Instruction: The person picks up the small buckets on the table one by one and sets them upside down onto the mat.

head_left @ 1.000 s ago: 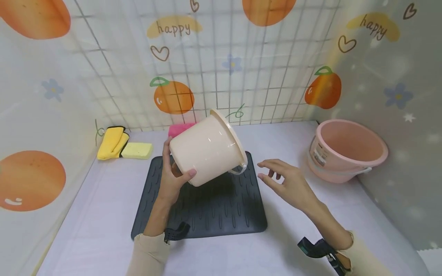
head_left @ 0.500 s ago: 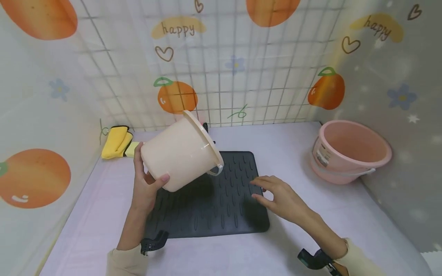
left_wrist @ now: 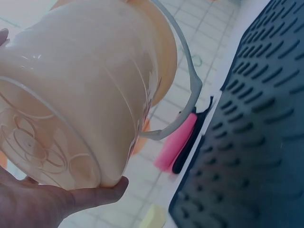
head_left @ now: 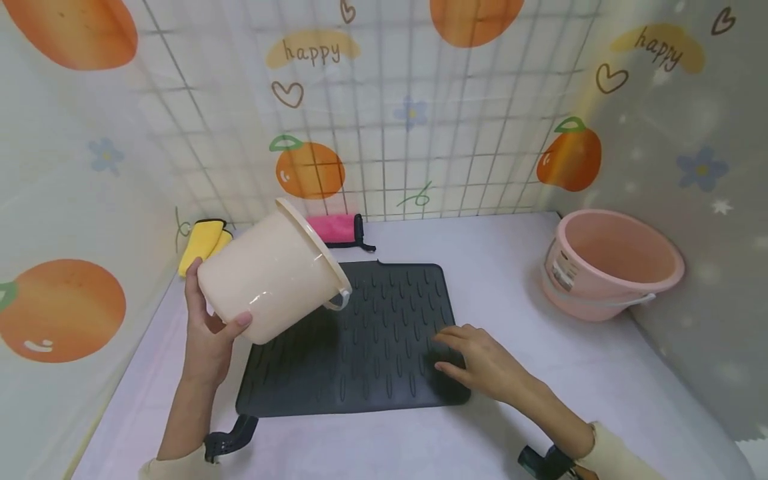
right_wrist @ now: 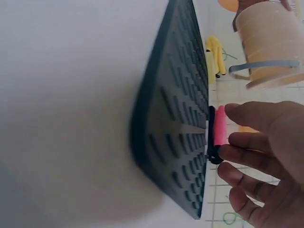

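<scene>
My left hand [head_left: 207,337] grips a cream bucket [head_left: 270,270] by its base, thumb on the near side. The bucket is tilted, its rim facing up and right above the dark ribbed mat [head_left: 390,333]. In the left wrist view its round base and a grey handle [left_wrist: 192,90] hanging off the rim are visible. Over the mat's right edge hovers my right hand [head_left: 483,367], holding nothing, its fingers loosely bent and apart. Most of the left fingers are hidden behind the bucket.
A pink bucket [head_left: 576,267] stands at the right. Behind the mat lies a pink cloth with black trim [head_left: 336,229]. A folded yellow cloth [head_left: 201,247] is at the back left, beside a pale yellow sponge [right_wrist: 211,66]. A printed curtain [head_left: 480,100] hangs behind.
The left hand has carried the cream bucket leftward, uncovering the pink cloth and more of the mat. The right hand has come down a little, over the mat's right edge.
</scene>
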Motion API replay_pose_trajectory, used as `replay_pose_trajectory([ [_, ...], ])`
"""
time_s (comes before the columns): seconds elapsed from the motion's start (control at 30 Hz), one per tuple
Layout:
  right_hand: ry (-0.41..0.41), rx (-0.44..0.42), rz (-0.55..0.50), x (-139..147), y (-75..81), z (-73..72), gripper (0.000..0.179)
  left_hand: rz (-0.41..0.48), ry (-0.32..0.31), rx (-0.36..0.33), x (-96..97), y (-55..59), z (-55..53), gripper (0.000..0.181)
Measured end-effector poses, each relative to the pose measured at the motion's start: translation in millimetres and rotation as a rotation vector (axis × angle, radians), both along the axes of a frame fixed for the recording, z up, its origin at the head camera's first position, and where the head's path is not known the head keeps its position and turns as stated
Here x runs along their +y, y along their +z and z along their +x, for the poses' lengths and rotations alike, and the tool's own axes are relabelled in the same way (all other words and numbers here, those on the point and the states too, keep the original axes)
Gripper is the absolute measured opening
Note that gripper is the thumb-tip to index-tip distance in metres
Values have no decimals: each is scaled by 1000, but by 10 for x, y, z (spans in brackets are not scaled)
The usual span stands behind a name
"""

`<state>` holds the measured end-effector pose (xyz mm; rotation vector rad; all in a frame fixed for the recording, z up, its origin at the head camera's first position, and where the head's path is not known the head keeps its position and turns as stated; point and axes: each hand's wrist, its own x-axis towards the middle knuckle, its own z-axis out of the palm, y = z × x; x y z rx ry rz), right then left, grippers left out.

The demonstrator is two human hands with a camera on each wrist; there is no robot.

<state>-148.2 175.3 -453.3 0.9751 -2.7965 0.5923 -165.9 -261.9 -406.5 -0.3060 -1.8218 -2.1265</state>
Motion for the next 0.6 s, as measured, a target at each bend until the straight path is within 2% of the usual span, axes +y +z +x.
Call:
replay_pose_trajectory([
  [0.4, 29, -27, 62, 46, -252, 77, 45, -60, 120, -31, -389, 122, 190, 105],
  [0.6, 37, -9, 61, 53, -329, 83, 43, -117, 134, -40, -592, 182, 226, 105],
])
